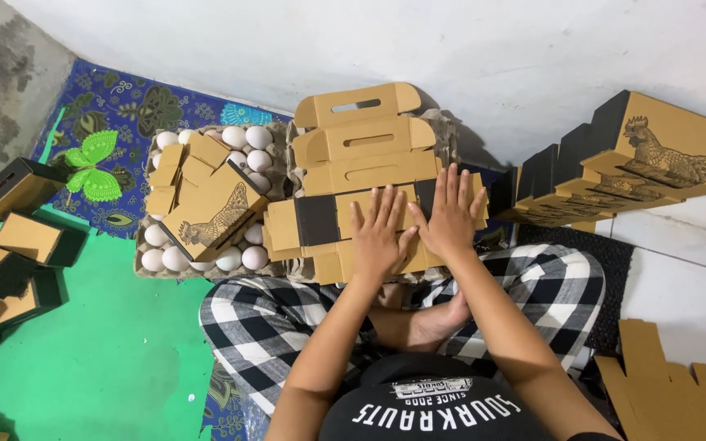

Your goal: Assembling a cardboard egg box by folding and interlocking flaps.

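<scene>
Floor work: pressing a flat carton blank (pixel 369 216) on the stack.
Left hand (pixel 380 231) and right hand (pixel 449 214) lie open-palmed, grasping nothing; folding likely follows.

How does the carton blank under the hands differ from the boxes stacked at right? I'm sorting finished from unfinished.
The carton blank lies flat and unfolded, both hands pressing it; the boxes at right are folded into shape, stacked and untouched. The blank's visible face is mostly plain; the boxes show a chicken drawing. Both are brown cardboard with black panels.
</scene>
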